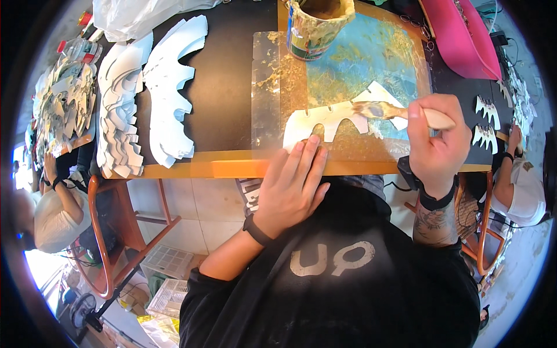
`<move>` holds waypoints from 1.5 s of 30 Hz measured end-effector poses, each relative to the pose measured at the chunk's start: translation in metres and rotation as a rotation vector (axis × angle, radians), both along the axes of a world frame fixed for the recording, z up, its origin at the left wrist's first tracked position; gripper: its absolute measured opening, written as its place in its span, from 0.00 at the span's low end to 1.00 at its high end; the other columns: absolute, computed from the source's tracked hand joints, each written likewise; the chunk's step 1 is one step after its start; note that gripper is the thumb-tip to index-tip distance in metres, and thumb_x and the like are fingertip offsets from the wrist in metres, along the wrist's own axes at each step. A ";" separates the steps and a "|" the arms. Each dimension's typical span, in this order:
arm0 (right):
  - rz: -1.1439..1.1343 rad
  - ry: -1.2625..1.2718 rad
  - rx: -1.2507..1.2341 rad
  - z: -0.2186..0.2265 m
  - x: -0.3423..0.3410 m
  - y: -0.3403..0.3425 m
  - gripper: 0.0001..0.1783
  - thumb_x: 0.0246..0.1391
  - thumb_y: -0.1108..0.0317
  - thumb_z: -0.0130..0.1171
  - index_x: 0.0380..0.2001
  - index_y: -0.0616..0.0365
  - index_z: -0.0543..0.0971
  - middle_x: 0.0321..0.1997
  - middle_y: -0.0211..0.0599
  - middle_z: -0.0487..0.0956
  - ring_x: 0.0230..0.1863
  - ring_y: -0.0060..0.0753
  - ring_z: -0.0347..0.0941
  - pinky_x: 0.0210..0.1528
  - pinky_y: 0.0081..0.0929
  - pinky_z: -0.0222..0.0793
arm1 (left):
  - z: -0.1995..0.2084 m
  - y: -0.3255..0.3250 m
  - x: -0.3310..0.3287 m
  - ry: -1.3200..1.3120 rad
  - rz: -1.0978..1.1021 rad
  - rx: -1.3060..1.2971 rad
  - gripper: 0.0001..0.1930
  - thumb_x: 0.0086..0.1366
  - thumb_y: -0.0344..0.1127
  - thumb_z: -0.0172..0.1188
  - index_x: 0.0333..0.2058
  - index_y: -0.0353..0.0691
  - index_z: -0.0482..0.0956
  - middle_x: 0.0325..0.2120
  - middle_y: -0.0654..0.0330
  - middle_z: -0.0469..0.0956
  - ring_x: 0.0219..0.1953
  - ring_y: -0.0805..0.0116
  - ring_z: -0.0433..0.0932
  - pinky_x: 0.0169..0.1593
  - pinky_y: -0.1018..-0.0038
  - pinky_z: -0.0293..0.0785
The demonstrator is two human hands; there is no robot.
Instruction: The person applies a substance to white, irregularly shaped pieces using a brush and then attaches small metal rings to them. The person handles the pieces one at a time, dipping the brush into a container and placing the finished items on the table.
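Observation:
My right hand (439, 142) grips the wooden handle of a flat brush (382, 111), its bristles lying on a white, scalloped cut-out piece (332, 120). My left hand (294, 184) lies flat, fingers stretched out, with the fingertips pressing the near left end of that piece. Another pale piece (382, 93) pokes out beyond the brush, partly hidden under it. Both lie on a plastic-covered work surface (371, 61) with a blue area, smeared with yellowish residue. A tin can (315, 32), its rim crusted with the same yellowish stuff, stands at the far side.
Two rows of stacked white cut-outs (168, 93) lie on the dark table (226, 87) at left, beside a heap of pieces (64, 95). A pink container (467, 37) stands far right, near small dark-tipped pieces (486, 110). Other people sit at both sides; chairs stand below.

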State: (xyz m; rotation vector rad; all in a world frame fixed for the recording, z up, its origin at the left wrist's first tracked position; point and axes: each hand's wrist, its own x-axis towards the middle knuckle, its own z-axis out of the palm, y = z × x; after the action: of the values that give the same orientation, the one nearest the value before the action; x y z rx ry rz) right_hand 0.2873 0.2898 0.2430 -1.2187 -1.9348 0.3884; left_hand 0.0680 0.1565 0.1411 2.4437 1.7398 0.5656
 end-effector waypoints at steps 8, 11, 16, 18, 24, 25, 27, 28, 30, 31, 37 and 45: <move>0.059 -0.020 -0.014 0.000 0.001 0.001 0.05 0.56 0.75 0.68 0.35 0.60 0.81 0.30 0.39 0.83 0.31 0.40 0.82 0.37 0.33 0.76 | 0.001 0.000 -0.001 0.002 -0.007 -0.001 0.32 0.67 0.48 0.62 0.67 0.42 0.75 0.72 0.54 0.68 0.74 0.56 0.62 0.76 0.57 0.53; 0.213 -0.008 0.036 0.001 -0.003 0.000 0.06 0.56 0.75 0.68 0.36 0.61 0.81 0.32 0.42 0.83 0.31 0.41 0.82 0.36 0.32 0.76 | 0.001 0.001 0.000 -0.010 -0.004 0.002 0.32 0.67 0.48 0.62 0.67 0.42 0.75 0.71 0.54 0.69 0.74 0.56 0.63 0.76 0.57 0.53; 0.103 -0.044 0.036 -0.006 -0.002 0.009 0.06 0.57 0.76 0.69 0.36 0.60 0.81 0.33 0.43 0.83 0.32 0.42 0.82 0.37 0.32 0.76 | 0.002 0.001 -0.002 0.002 -0.006 -0.004 0.31 0.67 0.48 0.62 0.66 0.42 0.76 0.71 0.54 0.69 0.73 0.56 0.64 0.76 0.57 0.53; 0.090 0.002 0.039 -0.006 -0.001 0.006 0.07 0.57 0.75 0.69 0.36 0.61 0.80 0.33 0.44 0.83 0.33 0.43 0.82 0.39 0.32 0.77 | 0.002 0.001 -0.002 -0.006 -0.007 -0.003 0.31 0.67 0.48 0.62 0.66 0.41 0.76 0.71 0.54 0.69 0.73 0.56 0.64 0.75 0.57 0.53; 0.163 -0.065 -0.034 -0.002 0.004 0.015 0.07 0.58 0.73 0.68 0.38 0.61 0.80 0.34 0.45 0.83 0.33 0.42 0.83 0.39 0.31 0.77 | 0.003 0.001 0.000 -0.009 0.002 -0.009 0.31 0.67 0.47 0.62 0.66 0.41 0.76 0.71 0.54 0.69 0.73 0.55 0.64 0.75 0.57 0.54; 0.095 -0.115 0.001 0.002 0.008 0.016 0.07 0.61 0.71 0.66 0.40 0.61 0.80 0.34 0.42 0.83 0.33 0.35 0.83 0.39 0.29 0.77 | 0.003 0.001 0.000 -0.007 0.001 -0.010 0.31 0.67 0.47 0.62 0.66 0.41 0.76 0.71 0.54 0.69 0.73 0.55 0.64 0.75 0.57 0.54; 0.041 -0.097 0.132 0.006 0.029 0.025 0.05 0.63 0.72 0.64 0.40 0.62 0.80 0.34 0.38 0.83 0.33 0.29 0.81 0.37 0.25 0.75 | 0.003 0.001 0.000 -0.007 -0.002 -0.010 0.31 0.67 0.47 0.62 0.66 0.41 0.76 0.71 0.54 0.69 0.73 0.55 0.64 0.75 0.57 0.54; 0.014 -0.087 0.197 0.008 0.036 0.028 0.05 0.65 0.72 0.64 0.40 0.62 0.80 0.34 0.36 0.83 0.32 0.26 0.80 0.36 0.23 0.74 | 0.003 0.001 0.000 -0.009 -0.003 -0.010 0.31 0.67 0.47 0.62 0.66 0.41 0.76 0.71 0.54 0.70 0.73 0.55 0.64 0.75 0.57 0.54; -0.028 0.140 0.129 0.017 0.043 0.028 0.05 0.67 0.73 0.61 0.42 0.63 0.81 0.34 0.34 0.82 0.32 0.22 0.78 0.35 0.20 0.72 | 0.003 0.001 0.001 -0.003 0.000 -0.006 0.31 0.67 0.47 0.62 0.66 0.40 0.76 0.71 0.53 0.70 0.73 0.55 0.63 0.75 0.57 0.54; -0.047 0.254 0.094 0.022 0.044 0.029 0.06 0.68 0.73 0.60 0.44 0.64 0.81 0.34 0.32 0.82 0.32 0.19 0.76 0.35 0.18 0.71 | 0.003 0.001 0.001 0.007 0.004 -0.003 0.31 0.67 0.47 0.62 0.65 0.40 0.76 0.71 0.53 0.70 0.73 0.55 0.63 0.75 0.57 0.54; 0.156 0.347 0.200 0.053 0.039 0.049 0.14 0.72 0.70 0.57 0.53 0.68 0.81 0.35 0.37 0.84 0.33 0.19 0.76 0.37 0.17 0.69 | 0.003 0.003 0.000 0.012 -0.015 -0.001 0.31 0.66 0.47 0.62 0.65 0.40 0.77 0.70 0.53 0.70 0.73 0.54 0.63 0.75 0.57 0.53; 0.325 0.652 -0.136 0.062 -0.047 0.100 0.10 0.72 0.68 0.59 0.46 0.65 0.83 0.35 0.33 0.83 0.34 0.19 0.77 0.37 0.19 0.71 | 0.004 0.001 -0.001 -0.023 -0.015 0.033 0.34 0.64 0.47 0.65 0.66 0.39 0.75 0.71 0.52 0.69 0.73 0.53 0.64 0.76 0.55 0.52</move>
State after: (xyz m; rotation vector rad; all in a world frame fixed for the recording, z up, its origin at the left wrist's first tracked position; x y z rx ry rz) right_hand 0.2399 0.3894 0.3049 -0.7190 -1.5371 0.9680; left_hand 0.0666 0.1573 0.1446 2.4595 1.7157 0.6229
